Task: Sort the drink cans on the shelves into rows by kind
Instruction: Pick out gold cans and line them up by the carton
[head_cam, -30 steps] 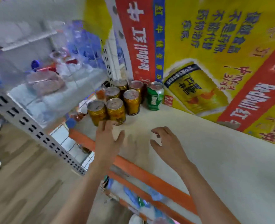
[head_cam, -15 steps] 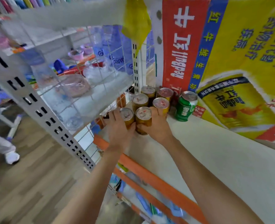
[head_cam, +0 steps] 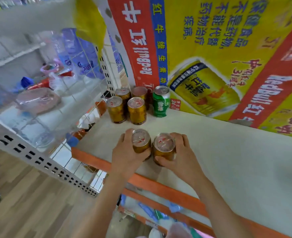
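We grip one gold can per hand: left hand (head_cam: 124,157) on left gold can (head_cam: 140,141), right hand (head_cam: 179,152) on right gold can (head_cam: 164,146), near shelf (head_cam: 227,169) front edge, probably starting new gold row; green can (head_cam: 161,101) at back.

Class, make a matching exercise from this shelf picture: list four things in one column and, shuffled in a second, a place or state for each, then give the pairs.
Things:
1. green can
2. left hand
3. shelf edge
4. poster

Place or state:
A. orange, at the front
B. grips a gold can
C. hangs behind the shelf
D. stands right of the gold cans at the back

Pairs: 1-D, 2-B, 3-A, 4-C
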`<state>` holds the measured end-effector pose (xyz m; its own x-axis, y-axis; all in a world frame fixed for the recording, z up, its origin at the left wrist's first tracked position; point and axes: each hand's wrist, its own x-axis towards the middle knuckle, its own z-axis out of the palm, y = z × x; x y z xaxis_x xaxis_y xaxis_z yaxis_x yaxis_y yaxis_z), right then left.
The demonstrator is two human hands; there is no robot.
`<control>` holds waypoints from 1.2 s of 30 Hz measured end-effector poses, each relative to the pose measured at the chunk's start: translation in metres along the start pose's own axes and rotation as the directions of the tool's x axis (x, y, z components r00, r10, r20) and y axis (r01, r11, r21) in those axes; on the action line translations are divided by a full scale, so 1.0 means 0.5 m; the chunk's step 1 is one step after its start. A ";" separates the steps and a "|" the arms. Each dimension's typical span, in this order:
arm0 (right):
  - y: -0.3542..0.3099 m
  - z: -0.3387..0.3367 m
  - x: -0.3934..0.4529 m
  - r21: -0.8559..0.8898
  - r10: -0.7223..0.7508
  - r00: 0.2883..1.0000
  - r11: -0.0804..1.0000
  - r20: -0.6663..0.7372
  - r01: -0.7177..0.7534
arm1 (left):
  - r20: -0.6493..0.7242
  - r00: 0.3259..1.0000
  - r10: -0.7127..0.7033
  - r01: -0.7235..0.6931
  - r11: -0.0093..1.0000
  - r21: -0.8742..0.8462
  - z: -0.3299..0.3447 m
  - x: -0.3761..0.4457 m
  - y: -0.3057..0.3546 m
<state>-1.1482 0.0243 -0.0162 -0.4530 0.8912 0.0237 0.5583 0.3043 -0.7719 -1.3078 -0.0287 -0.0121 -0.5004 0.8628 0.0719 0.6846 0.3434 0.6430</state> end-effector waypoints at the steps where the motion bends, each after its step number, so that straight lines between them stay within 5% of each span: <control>1: 0.013 -0.020 -0.021 0.002 0.030 0.999 1.000 -0.031 -0.030 | 0.027 0.999 0.028 -0.029 1.000 0.005 0.016 -0.007 0.019; 7: 0.112 -0.166 -0.115 -0.020 0.213 0.957 0.975 -0.197 -0.221 | 0.171 0.952 0.253 -0.239 0.966 -0.098 0.132 -0.037 0.162; 13: 0.240 -0.348 -0.153 -0.135 0.325 0.889 0.914 -0.322 -0.383 | 0.335 0.838 0.431 -0.380 0.901 -0.209 0.272 -0.048 0.326; 19: 0.313 -0.529 -0.137 -0.550 0.429 0.866 0.672 -0.257 -0.496 | 0.439 0.744 0.503 -0.460 0.863 -0.209 0.429 -0.055 0.503; 24: 0.335 -0.654 -0.133 -0.730 0.498 0.845 0.503 -0.193 -0.463 | 0.452 0.691 0.564 -0.481 0.826 -0.295 0.523 -0.072 0.614; 27: 0.370 -0.712 -0.139 -0.763 0.547 0.809 0.424 -0.213 -0.488 | 0.468 0.690 0.551 -0.477 0.834 -0.278 0.558 -0.088 0.668; 36: 0.393 -0.716 -0.152 -0.692 0.461 0.805 0.439 -0.374 -0.573 | 0.482 0.643 0.595 -0.545 0.798 -0.258 0.574 -0.080 0.672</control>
<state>-0.7552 0.1371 0.0577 0.1529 0.9832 -0.0994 0.9856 -0.1444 0.0874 -0.9057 0.1585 -0.0180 0.3408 0.9381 0.0612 0.6820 -0.2915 0.6708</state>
